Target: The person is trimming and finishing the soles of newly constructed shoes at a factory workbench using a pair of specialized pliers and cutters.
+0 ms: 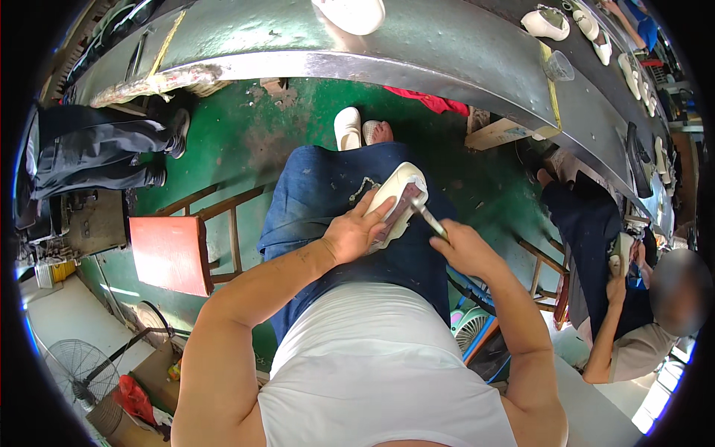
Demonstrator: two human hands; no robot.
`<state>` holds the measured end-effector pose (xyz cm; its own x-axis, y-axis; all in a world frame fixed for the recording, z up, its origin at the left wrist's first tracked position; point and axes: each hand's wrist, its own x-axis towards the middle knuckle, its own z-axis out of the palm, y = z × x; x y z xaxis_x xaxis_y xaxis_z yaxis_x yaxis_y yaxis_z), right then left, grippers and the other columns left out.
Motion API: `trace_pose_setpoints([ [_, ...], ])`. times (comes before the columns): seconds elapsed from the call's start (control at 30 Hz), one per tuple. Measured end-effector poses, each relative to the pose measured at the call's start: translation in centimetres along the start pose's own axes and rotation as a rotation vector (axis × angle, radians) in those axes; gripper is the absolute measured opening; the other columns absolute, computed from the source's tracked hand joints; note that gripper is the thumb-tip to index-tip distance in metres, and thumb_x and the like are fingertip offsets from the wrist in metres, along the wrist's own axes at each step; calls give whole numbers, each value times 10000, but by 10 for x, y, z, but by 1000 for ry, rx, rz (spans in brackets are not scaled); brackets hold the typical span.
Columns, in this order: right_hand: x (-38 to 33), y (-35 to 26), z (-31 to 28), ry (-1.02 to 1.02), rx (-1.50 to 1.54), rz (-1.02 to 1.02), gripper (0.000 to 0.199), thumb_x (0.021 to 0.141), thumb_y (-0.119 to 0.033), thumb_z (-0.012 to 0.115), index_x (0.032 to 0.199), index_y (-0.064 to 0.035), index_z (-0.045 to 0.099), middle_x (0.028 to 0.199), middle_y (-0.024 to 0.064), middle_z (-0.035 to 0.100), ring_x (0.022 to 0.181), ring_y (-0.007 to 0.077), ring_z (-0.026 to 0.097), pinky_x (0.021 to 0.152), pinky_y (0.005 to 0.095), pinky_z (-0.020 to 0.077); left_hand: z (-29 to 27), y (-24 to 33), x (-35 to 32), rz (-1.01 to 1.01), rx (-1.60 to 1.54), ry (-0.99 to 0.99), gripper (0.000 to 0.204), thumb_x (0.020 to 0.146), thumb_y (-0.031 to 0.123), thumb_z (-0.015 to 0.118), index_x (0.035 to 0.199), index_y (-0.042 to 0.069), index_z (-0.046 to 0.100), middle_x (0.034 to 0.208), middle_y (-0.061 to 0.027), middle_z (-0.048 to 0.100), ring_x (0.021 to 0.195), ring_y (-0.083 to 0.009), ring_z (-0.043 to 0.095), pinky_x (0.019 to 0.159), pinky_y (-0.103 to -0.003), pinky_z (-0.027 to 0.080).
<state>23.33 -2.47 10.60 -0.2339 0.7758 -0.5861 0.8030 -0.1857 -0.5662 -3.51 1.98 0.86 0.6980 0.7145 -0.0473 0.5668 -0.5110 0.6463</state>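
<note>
A white shoe lies across the person's lap, toe pointing away and slightly right, its underside turned up to show a brownish-purple sole area with ragged pale edges. The left hand steadies it: the fingers are parted a little and curved over the shoe's near left side, pressing on it. The fingers of the right hand are closed around the handle of a small hammer, whose metal head is at the right edge of the shoe's underside; whether it touches cannot be told. A chain sits just left of the shoe, over blue cloth covering the lap.

Beyond the knees are the person's pale shoes on the green floor. Farther off stands a long metal worktop, carrying another white shoe and a clear plastic cup. A wooden box under it has marks too small to read. To the left are a red-topped stool and someone's dark trousers; to the right, a seated co-worker holds a pale shoe.
</note>
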Motion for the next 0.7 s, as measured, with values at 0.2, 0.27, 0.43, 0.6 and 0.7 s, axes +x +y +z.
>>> trace_pose_setpoints([
  [0.2, 29, 10, 33, 337, 47, -128, 360, 1028, -323, 495, 1115, 18, 571, 998, 247, 662, 914, 462, 636, 796, 503, 511, -22, 14, 17, -49, 36, -248, 593, 997, 313, 555, 1548, 292, 336, 1485, -300, 379, 1005, -452, 670, 838, -429, 601],
  [0.27, 34, 9, 33, 247, -106, -73, 372, 1028, -334, 494, 1119, 19, 570, 1004, 248, 662, 906, 461, 639, 787, 508, 514, -24, 11, 14, -26, 41, -236, 600, 994, 326, 560, 1548, 309, 331, 1485, -301, 377, 977, -455, 677, 816, -434, 606],
  [0.43, 31, 9, 42, 275, -68, -74, 372, 1027, -352, 489, 1006, 11, 572, 971, 254, 659, 883, 453, 643, 765, 525, 509, -38, 24, 9, -71, 82, -444, 615, 1003, 324, 547, 1565, 289, 299, 1524, -309, 329, 1092, -483, 631, 933, -436, 560],
  [0.6, 24, -6, 30, 262, -71, -133, 375, 1029, -354, 486, 989, 10, 568, 925, 243, 664, 874, 449, 644, 761, 522, 509, -7, 11, -24, -430, -547, -95, 670, 1022, 306, 525, 1567, 35, 245, 1505, -284, 413, 1377, -398, 450, 1150, -378, 343],
  [0.7, 16, -13, 47, 258, -33, -196, 381, 1032, -356, 481, 976, 11, 565, 920, 237, 665, 875, 443, 648, 763, 515, 514, -8, 6, -21, -427, -518, -130, 678, 1019, 320, 536, 1553, 8, 257, 1458, -276, 479, 1352, -391, 483, 1123, -387, 378],
])
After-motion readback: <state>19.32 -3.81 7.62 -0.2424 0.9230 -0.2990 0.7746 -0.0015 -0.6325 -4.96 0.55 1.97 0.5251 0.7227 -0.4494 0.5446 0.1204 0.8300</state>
